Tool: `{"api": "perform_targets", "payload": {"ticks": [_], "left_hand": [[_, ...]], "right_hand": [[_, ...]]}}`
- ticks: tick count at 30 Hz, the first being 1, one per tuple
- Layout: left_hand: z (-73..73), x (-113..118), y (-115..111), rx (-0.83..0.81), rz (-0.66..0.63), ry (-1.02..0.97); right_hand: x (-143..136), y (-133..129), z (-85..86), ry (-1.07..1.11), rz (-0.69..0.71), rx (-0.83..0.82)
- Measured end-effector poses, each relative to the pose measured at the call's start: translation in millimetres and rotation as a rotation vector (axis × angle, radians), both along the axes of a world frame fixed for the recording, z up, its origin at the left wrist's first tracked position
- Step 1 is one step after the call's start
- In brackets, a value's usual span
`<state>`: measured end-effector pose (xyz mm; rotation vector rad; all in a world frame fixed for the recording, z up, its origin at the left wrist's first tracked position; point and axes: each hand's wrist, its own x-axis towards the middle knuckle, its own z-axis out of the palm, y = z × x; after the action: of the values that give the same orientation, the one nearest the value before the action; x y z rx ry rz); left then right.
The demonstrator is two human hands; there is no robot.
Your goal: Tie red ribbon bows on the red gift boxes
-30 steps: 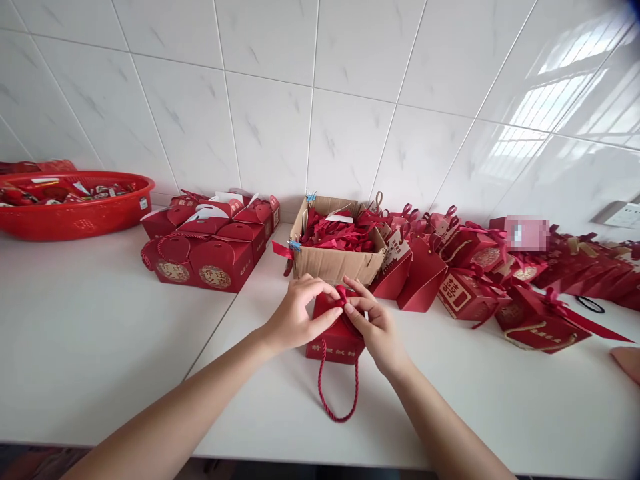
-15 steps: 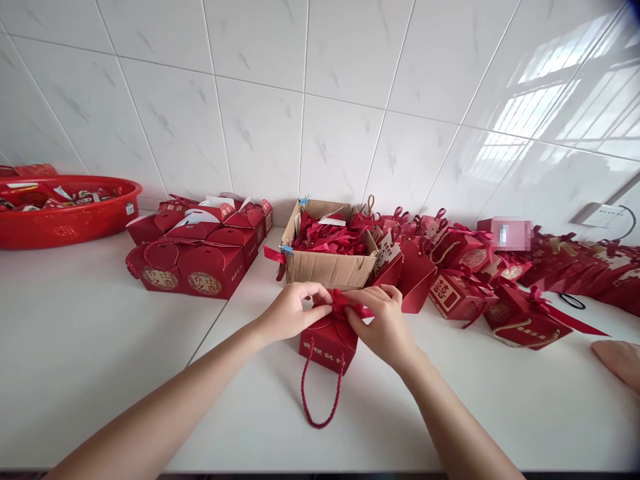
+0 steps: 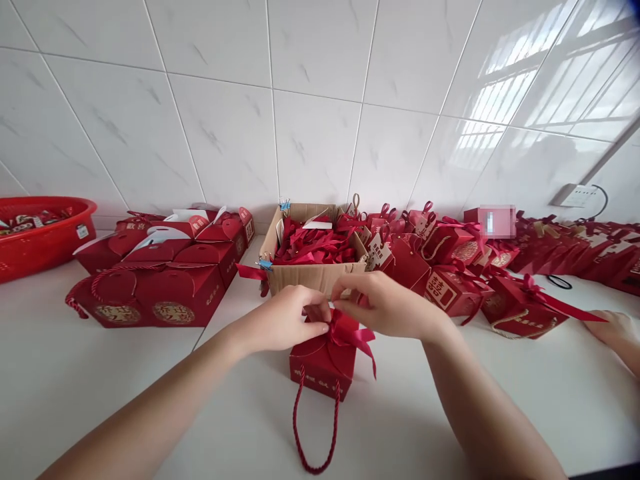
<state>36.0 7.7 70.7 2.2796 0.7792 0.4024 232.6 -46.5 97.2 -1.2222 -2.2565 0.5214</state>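
Observation:
A small red gift box (image 3: pixel 315 365) with pale lettering stands before me, its twisted red cord handle (image 3: pixel 315 471) lying toward me. A red ribbon bow (image 3: pixel 345 331) sits on its top, with tails hanging to the right. My left hand (image 3: pixel 287 319) is closed at the bow's left side, thumb and fingers pinching the ribbon. Just above the bow, my right hand (image 3: pixel 387 308) has its fingers bent and drawn together close to my left fingertips. What lies between the right fingertips is hidden.
Behind the box is a cardboard carton (image 3: pixel 320 277) of red ribbons. Joined red boxes (image 3: pixel 165 287) stand left, beside a red plastic basin (image 3: pixel 50 243). Several ribboned boxes (image 3: pixel 525 310) fill the right. Another person's hand (image 3: pixel 613 330) touches a ribbon there. A tiled wall (image 3: pixel 225 133) rises behind.
My right hand has left the bow's right side and moved to its top left, beside my left hand. The ribbon tails on the right now hang free. At far right, the other person's hand reached a ribbon.

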Motion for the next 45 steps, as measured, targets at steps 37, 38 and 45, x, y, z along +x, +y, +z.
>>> {"api": "perform_targets", "payload": {"ticks": [37, 38, 45], "left_hand": [[-4.5, -10.6, 13.9, -0.005, -0.029, 0.199], [-4.4, -10.8, 14.4, -0.017, -0.032, 0.204], [-3.2, -10.0, 15.1, -0.046, -0.031, 0.252]], "right_hand": [[9.2, 11.9, -18.3, -0.163, 0.176, 0.021], [8.9, 11.3, -18.3, -0.162, 0.183, 0.032], [8.0, 8.4, -17.6, -0.137, 0.218, 0.054]]}}
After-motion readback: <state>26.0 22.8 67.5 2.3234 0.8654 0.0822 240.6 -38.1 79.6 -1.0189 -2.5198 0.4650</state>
